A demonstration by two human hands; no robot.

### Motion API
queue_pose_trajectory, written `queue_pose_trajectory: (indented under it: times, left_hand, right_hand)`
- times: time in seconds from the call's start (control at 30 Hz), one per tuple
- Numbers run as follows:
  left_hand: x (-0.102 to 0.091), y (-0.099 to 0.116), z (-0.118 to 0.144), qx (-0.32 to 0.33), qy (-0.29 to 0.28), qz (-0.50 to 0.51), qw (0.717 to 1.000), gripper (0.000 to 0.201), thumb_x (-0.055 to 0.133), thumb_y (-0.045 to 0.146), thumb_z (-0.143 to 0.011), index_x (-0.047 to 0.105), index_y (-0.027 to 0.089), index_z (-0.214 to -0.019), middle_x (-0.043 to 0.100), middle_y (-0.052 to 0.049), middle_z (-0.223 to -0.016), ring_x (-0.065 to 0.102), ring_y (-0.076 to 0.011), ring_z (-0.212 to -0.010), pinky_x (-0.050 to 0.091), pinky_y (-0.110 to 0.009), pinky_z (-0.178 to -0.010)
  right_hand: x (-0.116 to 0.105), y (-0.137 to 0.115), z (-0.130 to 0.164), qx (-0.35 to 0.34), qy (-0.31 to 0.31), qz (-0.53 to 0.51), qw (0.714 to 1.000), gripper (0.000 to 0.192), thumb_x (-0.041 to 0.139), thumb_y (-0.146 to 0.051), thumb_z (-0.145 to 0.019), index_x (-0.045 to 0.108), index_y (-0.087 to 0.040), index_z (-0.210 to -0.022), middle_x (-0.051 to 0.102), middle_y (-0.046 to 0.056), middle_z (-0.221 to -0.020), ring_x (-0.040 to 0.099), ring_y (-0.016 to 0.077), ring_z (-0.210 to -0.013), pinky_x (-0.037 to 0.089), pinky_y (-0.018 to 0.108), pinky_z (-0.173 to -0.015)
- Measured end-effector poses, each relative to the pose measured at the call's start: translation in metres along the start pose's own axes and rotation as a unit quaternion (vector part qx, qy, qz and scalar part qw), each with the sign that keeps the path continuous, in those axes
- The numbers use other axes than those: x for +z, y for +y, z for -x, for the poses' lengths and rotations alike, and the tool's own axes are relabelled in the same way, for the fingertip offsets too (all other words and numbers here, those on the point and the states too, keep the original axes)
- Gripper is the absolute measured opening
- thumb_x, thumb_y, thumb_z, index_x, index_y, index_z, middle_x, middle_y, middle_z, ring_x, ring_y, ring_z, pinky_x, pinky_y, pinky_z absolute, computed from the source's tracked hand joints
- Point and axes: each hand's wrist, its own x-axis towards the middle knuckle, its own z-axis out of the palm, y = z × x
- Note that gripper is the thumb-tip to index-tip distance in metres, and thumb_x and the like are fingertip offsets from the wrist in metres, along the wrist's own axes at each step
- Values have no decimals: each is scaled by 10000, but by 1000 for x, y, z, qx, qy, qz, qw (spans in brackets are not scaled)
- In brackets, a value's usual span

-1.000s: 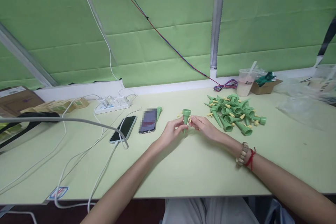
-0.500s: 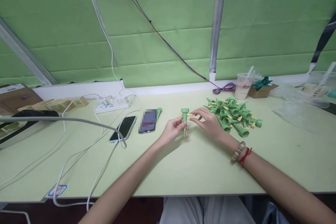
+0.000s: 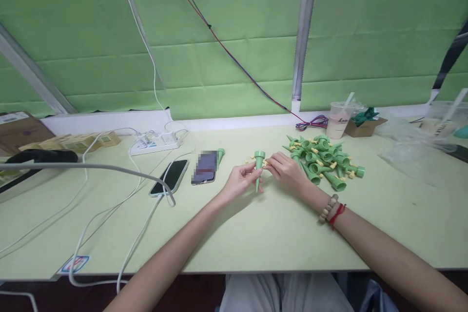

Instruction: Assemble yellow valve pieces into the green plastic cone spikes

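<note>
My left hand (image 3: 239, 183) holds a green plastic cone spike (image 3: 258, 168) upright, point down, over the pale green table (image 3: 256, 224). My right hand (image 3: 287, 170) pinches a small yellow piece at the side of that cone, just below its cup-shaped top. Right of my hands lies a pile of several like green cones with yellow pieces (image 3: 323, 161). A single green cone (image 3: 220, 155) lies beside the phones.
Two phones (image 3: 170, 177) (image 3: 204, 167) lie left of my hands, one on a white cable. A power strip (image 3: 155, 144) sits at the back. A plastic cup (image 3: 338, 119), a small cardboard box (image 3: 363, 126) and plastic bags (image 3: 413, 153) stand at the back right. Boxes (image 3: 76, 142) are at the far left.
My right hand opened its fingers around the cone half a second ago and has now closed on the yellow piece at its side. The cone stays upright in my left hand.
</note>
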Motion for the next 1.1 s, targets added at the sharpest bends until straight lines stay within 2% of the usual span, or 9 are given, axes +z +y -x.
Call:
queue_pose_trajectory:
  times: [0.17,0.23,0.33,0.4,0.47,0.6,0.67,0.83,1.1]
  left_hand:
    - [-1,-2,-1,8,2,-56,998,303,542,392,-775,618,143,-930,544,-1,-693,582,-113,-502,447,-256,-582]
    - [-3,-4,-2,12,5,-70,997,279,534,370,-780,614,148,-929,546,-6,-705,570,-107,-516,443,-250,-573]
    - [-4,-9,-4,20,9,-72,997,259,525,351,-786,604,135,-905,563,-29,-751,578,-116,-574,449,-257,-603]
    - [-4,-12,-5,26,15,-68,997,264,528,350,-785,599,130,-912,568,-36,-767,583,-121,-591,452,-265,-617]
    - [-3,-13,-6,25,19,-59,998,289,529,360,-786,600,135,-951,567,-35,-774,580,-118,-574,452,-268,-609]
    - [-2,-11,-5,0,7,-23,1000,343,516,388,-800,598,160,-1044,566,-23,-762,585,-114,-530,446,-272,-608]
    - [-3,-9,-4,-8,-6,-11,1000,358,514,391,-806,598,164,-1070,567,-19,-738,592,-117,-521,442,-275,-623]
    - [-5,-10,-3,-19,-32,-1,999,393,535,408,-795,605,151,-1084,595,-30,-727,609,-132,-521,432,-276,-626]
    - [1,-14,0,3,-15,-11,1000,337,564,389,-767,614,143,-992,592,-31,-752,618,-151,-547,462,-288,-589]
  right_hand:
    - [5,-12,1,159,3,-241,957,368,326,-416,-901,479,-193,-652,476,22,-662,455,156,-663,372,291,-644]
    - [7,-20,-1,258,-15,-406,877,439,327,-540,-857,425,-197,-601,387,-18,-569,402,129,-550,367,273,-564]
    - [8,-30,-6,362,-54,-599,713,497,377,-664,-762,329,-211,-565,226,-71,-503,296,94,-439,309,235,-447]
    - [7,-31,-9,386,-85,-628,670,503,400,-676,-740,300,-215,-564,198,-82,-497,266,83,-417,281,223,-424]
    - [4,-28,-9,378,-101,-572,721,499,340,-661,-777,336,-210,-564,240,-73,-484,289,89,-416,288,228,-434]
    - [-3,-17,-4,250,-46,-262,931,424,313,-527,-867,515,-178,-736,488,-1,-636,447,124,-570,339,245,-557]
    - [-5,-12,-2,175,-53,-150,972,329,320,-441,-899,529,-189,-868,546,21,-784,489,133,-660,346,246,-609]
    - [-4,-7,-1,96,-90,-99,986,317,272,-336,-933,522,-193,-799,544,29,-775,503,142,-713,351,241,-641]
    - [2,-23,1,217,-65,-313,922,399,291,-398,-905,376,-194,-573,392,-39,-529,367,102,-498,298,238,-525]
